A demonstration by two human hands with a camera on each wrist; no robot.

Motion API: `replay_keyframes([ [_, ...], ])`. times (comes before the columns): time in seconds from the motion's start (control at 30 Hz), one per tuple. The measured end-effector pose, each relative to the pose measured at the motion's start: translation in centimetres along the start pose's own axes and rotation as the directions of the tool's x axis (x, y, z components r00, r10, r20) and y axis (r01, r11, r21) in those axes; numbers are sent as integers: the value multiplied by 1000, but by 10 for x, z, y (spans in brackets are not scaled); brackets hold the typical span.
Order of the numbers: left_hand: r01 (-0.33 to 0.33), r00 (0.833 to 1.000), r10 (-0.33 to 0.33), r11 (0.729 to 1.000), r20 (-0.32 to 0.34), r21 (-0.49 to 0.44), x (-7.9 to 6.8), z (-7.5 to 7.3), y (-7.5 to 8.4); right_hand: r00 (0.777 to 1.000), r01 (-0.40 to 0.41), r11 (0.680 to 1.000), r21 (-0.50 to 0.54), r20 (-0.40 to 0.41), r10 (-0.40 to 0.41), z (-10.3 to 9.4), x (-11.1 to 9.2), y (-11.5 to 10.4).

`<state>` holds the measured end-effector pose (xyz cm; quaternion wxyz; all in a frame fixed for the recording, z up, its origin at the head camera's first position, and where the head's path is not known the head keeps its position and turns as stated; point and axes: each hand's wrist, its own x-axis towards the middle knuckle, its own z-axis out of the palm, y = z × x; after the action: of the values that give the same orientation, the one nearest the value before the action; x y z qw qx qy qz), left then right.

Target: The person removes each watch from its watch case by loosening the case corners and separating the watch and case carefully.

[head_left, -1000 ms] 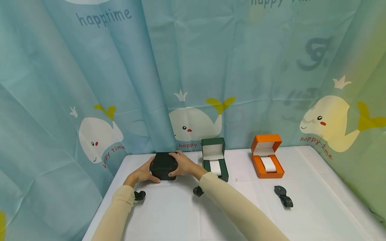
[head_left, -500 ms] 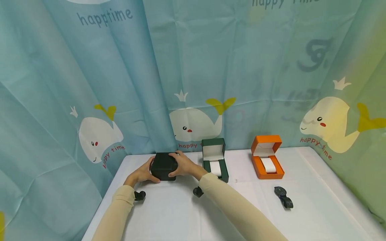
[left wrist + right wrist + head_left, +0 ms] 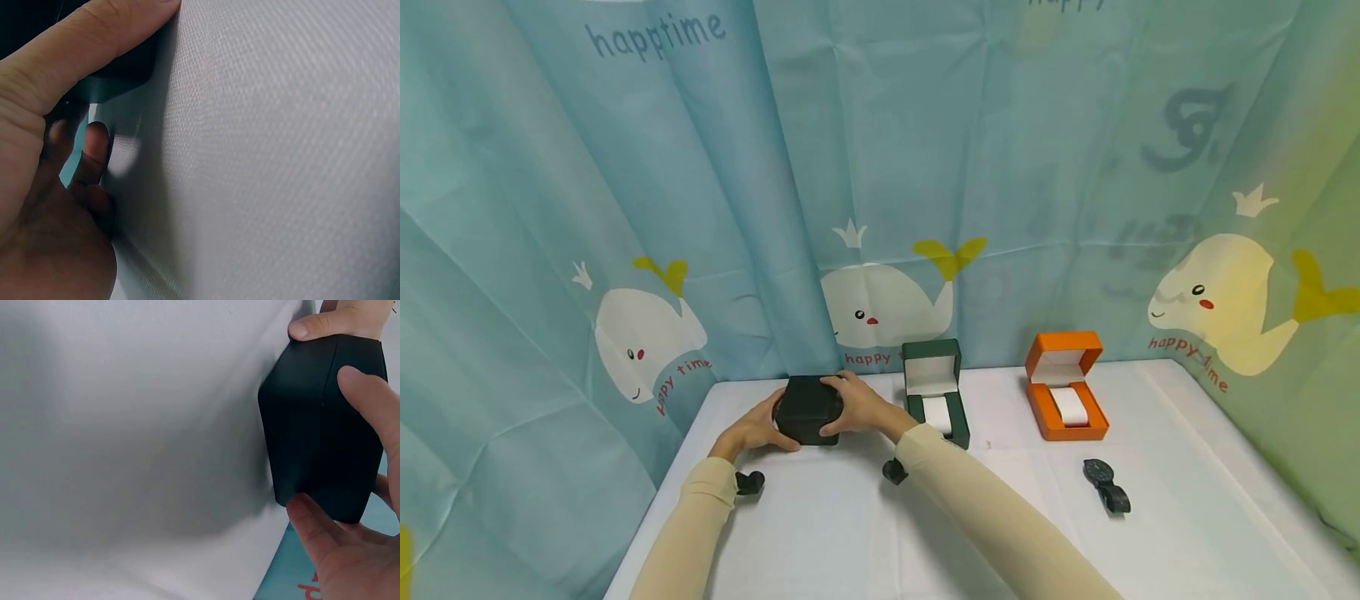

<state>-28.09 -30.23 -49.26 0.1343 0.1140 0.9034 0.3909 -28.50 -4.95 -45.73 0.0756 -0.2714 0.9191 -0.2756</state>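
Observation:
A closed black watch box (image 3: 808, 408) sits at the back left of the white table, its lid down. My left hand (image 3: 758, 429) grips its left side. In the left wrist view the thumb (image 3: 94, 37) lies along the dark box (image 3: 128, 78), and the other fingers curl behind it, partly hidden. My right hand (image 3: 859, 407) holds the opposite side. From the right wrist, the black box (image 3: 315, 428) appears between the thumb and fingers of that hand (image 3: 356, 569), while the left hand (image 3: 350, 319) touches its far end.
An open green watch box (image 3: 932, 392) with a white cushion stands right of the right hand. Farther right is an open orange watch box (image 3: 1066, 387), also with a white cushion. A black watch (image 3: 1105, 485) lies in front of it. A whale-print curtain (image 3: 880, 167) hangs behind the table.
The head view has tilted very slightly. Both hands keep their hold on the black watch box, which stays where it was.

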Motion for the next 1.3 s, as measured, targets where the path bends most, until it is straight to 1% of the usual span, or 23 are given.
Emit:
replay_keyframes([
  [0.13,7,1000,-7,1000,-3,6,0,2,-2,1000,5,1000,-28,-5,-5,-4,1,0],
  [0.27,28,1000,-28,1000,-10,15,-1,4,-2,999,33,998,-50,-14,-33,-7,2,2],
  [0.37,42,999,-42,999,-15,23,-2,5,-2,998,58,997,-45,-9,-59,-9,4,4],
  [0.53,59,998,-58,998,-22,23,-5,5,-2,998,64,998,-14,-3,-64,-13,7,6],
  [0.7,41,999,-41,999,-21,5,-4,4,-3,998,59,998,3,11,-60,-15,10,7],
  [0.77,23,1000,-23,1000,-16,-1,-4,3,-4,998,54,998,19,19,-54,-16,11,8],
  [0.97,0,1000,0,1000,1,-26,-2,2,-3,998,20,994,104,51,-26,-20,13,13],
  [1.2,-12,1000,12,1000,-1,-25,0,-1,-1,999,33,988,153,35,-39,-25,18,18],
  [1.3,-7,1000,7,999,-1,-35,0,-1,0,999,22,986,162,29,-27,-25,19,19],
])
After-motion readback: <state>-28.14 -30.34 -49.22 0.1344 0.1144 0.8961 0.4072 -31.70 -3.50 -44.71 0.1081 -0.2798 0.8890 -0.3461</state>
